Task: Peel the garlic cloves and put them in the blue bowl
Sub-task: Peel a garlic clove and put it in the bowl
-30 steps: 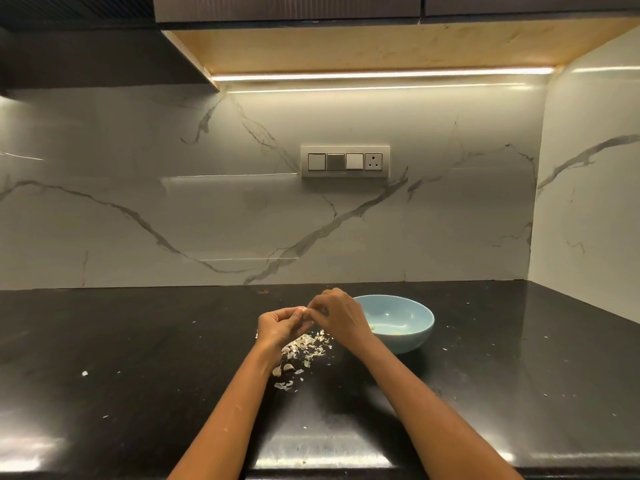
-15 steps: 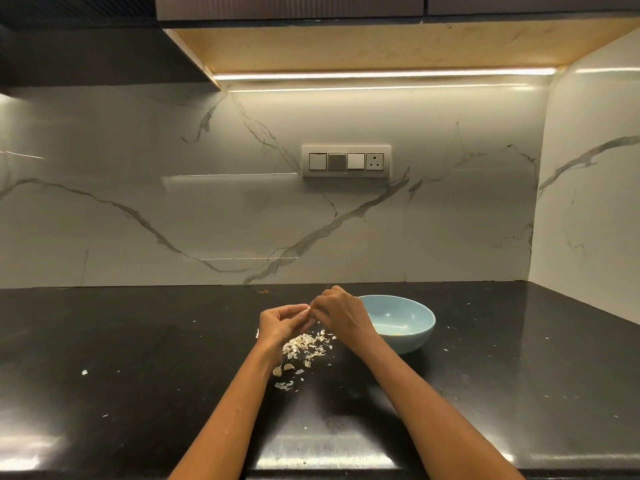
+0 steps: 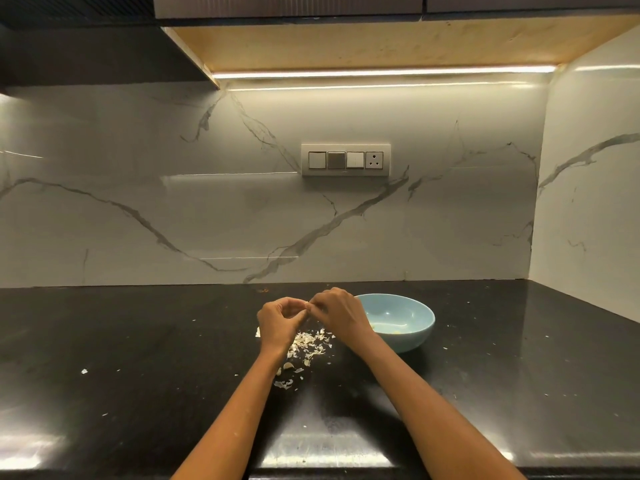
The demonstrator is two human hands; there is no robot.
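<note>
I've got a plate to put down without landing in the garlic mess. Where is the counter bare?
Bare patches on the black counter: right of the blue bowl toward the corner wall, and far left, apart from stray flecks. Crowded: the pile of garlic skins under the left hand and right hand, which pinch something small beside the bowl.

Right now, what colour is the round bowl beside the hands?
Pale blue: the round ceramic-looking bowl shows best in the head view.
</note>
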